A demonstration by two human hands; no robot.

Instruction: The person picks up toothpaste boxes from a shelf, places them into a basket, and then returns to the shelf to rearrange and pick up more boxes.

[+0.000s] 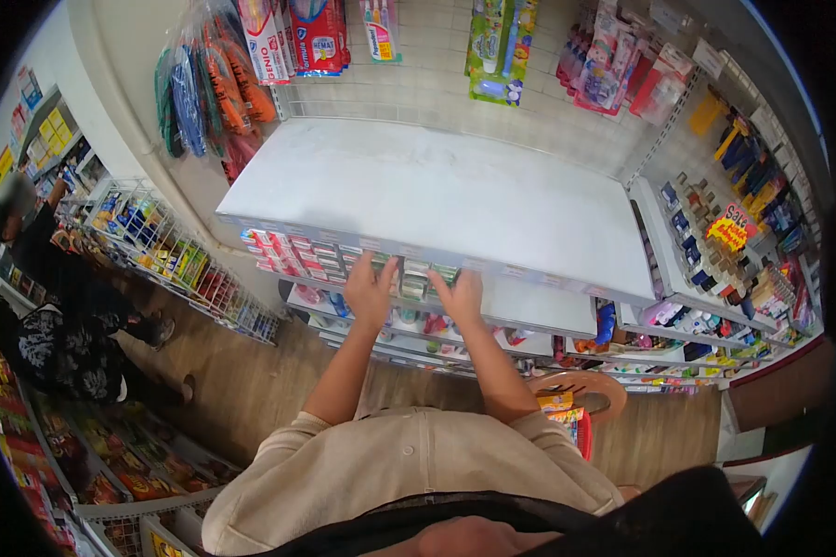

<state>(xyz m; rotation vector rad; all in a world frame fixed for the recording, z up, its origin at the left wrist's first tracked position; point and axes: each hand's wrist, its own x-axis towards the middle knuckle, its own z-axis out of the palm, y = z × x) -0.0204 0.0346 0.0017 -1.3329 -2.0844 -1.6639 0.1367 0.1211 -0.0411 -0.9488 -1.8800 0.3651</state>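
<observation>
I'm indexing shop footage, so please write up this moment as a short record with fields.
Left hand: at the front of the small packs, fingertips partly hidden
Right hand: beside the same packs, thumb toward the left hand; grip unclear
Beside the left hand: red-and-white packs
Above the hands: wide white shelf
Hanging on the wall: toothbrush packs
Far left: another person near a wire rack
Right side: Sale sign
</observation>
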